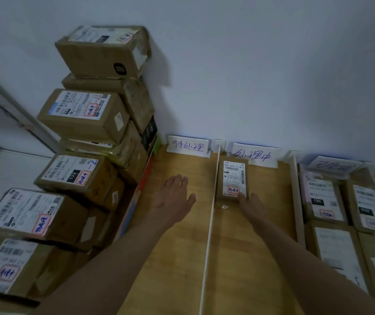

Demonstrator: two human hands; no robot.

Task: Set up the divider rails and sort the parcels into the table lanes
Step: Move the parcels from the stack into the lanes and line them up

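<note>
Head view: right hand [251,202] presses fingertips on the small parcel [232,181] at frame centre, seating it against the white rail [211,219] in the middle lane, while left hand [175,193] lies open on the table [177,258].

Place: parcel sorting room
Evidence: stacked labelled cartons [84,117], wooden tabletop [177,258] split by white divider rails [211,214], handwritten lane signs [188,145] against a plain wall [250,64]
</note>
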